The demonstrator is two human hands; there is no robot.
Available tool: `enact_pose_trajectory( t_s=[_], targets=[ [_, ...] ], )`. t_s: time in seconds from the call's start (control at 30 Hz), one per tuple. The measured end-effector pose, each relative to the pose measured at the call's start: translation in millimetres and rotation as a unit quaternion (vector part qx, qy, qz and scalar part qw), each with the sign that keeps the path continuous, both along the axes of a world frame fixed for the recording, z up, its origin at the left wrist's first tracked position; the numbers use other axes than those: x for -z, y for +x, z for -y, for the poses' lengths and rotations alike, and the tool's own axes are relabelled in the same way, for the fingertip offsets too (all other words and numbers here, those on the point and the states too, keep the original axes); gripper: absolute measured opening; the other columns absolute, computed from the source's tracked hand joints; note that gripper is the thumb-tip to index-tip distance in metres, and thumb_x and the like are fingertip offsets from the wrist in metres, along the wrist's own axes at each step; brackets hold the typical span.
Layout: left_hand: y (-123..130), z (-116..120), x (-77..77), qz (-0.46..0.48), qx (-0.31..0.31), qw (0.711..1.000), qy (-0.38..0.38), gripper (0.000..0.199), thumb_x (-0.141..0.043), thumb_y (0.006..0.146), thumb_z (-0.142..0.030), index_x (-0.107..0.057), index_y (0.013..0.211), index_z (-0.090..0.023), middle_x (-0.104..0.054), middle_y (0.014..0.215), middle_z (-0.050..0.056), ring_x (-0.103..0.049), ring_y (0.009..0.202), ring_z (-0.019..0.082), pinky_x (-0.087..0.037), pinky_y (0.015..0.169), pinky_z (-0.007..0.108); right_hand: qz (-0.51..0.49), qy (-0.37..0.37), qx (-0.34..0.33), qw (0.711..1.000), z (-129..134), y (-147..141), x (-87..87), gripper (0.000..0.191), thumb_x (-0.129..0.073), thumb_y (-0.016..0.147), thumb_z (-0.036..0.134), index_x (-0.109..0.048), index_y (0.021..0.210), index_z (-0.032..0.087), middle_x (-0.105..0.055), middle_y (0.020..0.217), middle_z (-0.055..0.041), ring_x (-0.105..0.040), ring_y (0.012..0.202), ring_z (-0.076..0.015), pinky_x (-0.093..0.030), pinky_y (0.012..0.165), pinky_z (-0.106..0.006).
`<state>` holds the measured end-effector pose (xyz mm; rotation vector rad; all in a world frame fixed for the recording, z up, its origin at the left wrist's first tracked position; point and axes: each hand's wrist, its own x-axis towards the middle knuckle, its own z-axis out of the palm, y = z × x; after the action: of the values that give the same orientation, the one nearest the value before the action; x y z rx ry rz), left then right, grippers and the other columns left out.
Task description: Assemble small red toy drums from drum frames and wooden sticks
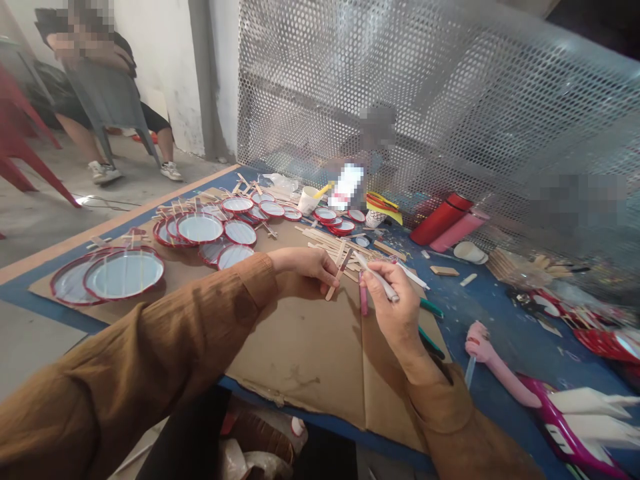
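Over cardboard (300, 353), 2 hands (316, 267) (395, 303) with 1 tube (383, 280)

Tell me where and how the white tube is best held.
Probably by its thicker end: a pinch across the body of the white tube, coming from the person's right, much as the right hand holds it. The tube is long and narrows toward a tip that points away and left, so that end is better left free.

Held stick (343, 269): matt wood. Sheet (300, 353): matt cardboard (ragged at front). Perforated panel (300, 80): shiny metal. Sleeve (195, 333): cloth.
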<state>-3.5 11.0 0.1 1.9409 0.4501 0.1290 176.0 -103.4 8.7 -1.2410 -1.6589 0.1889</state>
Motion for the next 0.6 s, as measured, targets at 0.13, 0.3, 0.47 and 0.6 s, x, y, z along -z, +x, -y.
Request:
enact_pose_trajectory(
  t_s=[0.13,0.3,0.47,0.6],
  targets=[
    [0.1,0.1,-0.1,-0.002,0.001,1.000,-0.007,0.026,-0.068,0.075,-0.043,-0.073,0.073,-0.017,-0.070,0.065,-0.002,-0.056,0.061,0.008,-0.038,0.061,0.017,0.009,-0.009,-0.005,1.000,0.5,-0.8,0.2,0.018,-0.058,0.085,0.037,-0.059,0.094,0.021,-0.065,0.081,-0.0016,-0.061,0.073,-0.0157,-0.049,0.071,-0.030],
    [0.4,-0.3,0.3,0.002,0.005,1.000,0.016,0.027,-0.066,0.076,-0.042,-0.072,0.069,-0.017,-0.069,0.063,-0.002,-0.055,0.061,0.007,-0.037,0.061,0.017,-0.003,-0.003,-0.003,1.000,0.2,-0.7,0.0,0.018,-0.058,0.085,0.037,-0.059,0.092,0.021,-0.065,0.079,-0.0013,-0.061,0.070,-0.0153,-0.050,0.066,-0.029],
    [0.4,-0.2,0.8,-0.001,0.002,1.000,0.009,0.027,-0.066,0.077,-0.042,-0.073,0.071,-0.017,-0.069,0.064,-0.002,-0.055,0.062,0.007,-0.037,0.062,0.017,-0.005,-0.021,-0.011,1.000,0.2,-0.6,0.3,0.019,-0.058,0.085,0.038,-0.059,0.094,0.021,-0.065,0.080,-0.0016,-0.061,0.069,-0.0147,-0.050,0.066,-0.029],
    [0.4,0.3,1.2,0.000,0.001,1.000,-0.005,0.027,-0.067,0.075,-0.044,-0.073,0.072,-0.018,-0.070,0.064,-0.002,-0.056,0.062,0.008,-0.037,0.062,0.017,-0.008,-0.015,-0.006,1.000,0.1,-0.6,0.8,0.019,-0.057,0.085,0.038,-0.059,0.094,0.021,-0.065,0.080,-0.0018,-0.060,0.069,-0.0149,-0.050,0.066,-0.029]
  ],
)
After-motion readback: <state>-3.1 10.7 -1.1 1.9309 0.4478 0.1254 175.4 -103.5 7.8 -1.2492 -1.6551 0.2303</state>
